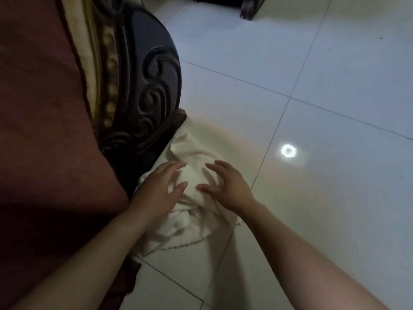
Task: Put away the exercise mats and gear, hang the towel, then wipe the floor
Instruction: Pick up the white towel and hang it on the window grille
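Observation:
A crumpled white towel [192,222] lies on the pale tiled floor [324,198] beside the foot of a dark carved sofa. My left hand [158,189] rests on the towel's left side with its fingers spread and straight. My right hand [225,184] is over the towel's right side, fingers spread and slightly bent, fingertips touching the cloth. Neither hand grips the towel. Parts of the towel are hidden under both hands and forearms.
A dark carved wooden sofa arm [147,86] with a maroon cushion [44,130] fills the left. A dark furniture leg [248,10] stands at the top. A bright lamp reflection [288,151] shines on the tiles to the right.

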`<state>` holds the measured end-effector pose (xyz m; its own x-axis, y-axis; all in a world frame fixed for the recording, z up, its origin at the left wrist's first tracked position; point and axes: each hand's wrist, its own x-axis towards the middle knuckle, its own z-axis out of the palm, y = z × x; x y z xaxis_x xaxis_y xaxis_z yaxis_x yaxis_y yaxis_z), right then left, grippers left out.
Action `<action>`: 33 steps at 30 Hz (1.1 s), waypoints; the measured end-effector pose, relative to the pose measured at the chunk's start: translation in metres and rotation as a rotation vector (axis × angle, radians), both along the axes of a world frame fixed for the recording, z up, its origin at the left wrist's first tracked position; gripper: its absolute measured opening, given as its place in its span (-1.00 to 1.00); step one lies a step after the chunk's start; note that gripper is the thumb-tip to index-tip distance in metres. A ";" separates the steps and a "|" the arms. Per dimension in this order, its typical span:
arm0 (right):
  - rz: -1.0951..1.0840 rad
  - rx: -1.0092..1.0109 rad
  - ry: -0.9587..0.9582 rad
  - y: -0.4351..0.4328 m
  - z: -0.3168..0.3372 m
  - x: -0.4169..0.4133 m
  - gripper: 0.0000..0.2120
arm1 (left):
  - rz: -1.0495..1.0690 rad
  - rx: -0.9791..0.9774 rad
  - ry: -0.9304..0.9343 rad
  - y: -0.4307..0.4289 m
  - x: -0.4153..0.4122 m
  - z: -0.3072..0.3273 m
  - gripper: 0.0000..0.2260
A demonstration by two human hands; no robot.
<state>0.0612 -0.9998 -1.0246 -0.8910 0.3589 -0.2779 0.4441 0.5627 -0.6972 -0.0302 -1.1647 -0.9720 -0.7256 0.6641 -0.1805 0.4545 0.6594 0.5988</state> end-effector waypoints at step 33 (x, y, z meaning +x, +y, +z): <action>-0.220 0.047 0.129 0.006 0.404 0.089 -0.85 | -0.201 -0.034 0.043 0.011 0.046 0.376 -0.55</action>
<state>0.1502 -0.9938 -0.6201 -0.8169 0.5582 -0.1451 0.4685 0.4954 -0.7315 0.0161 -1.1533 -0.5961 -0.5867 0.7901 -0.1772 0.6034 0.5726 0.5550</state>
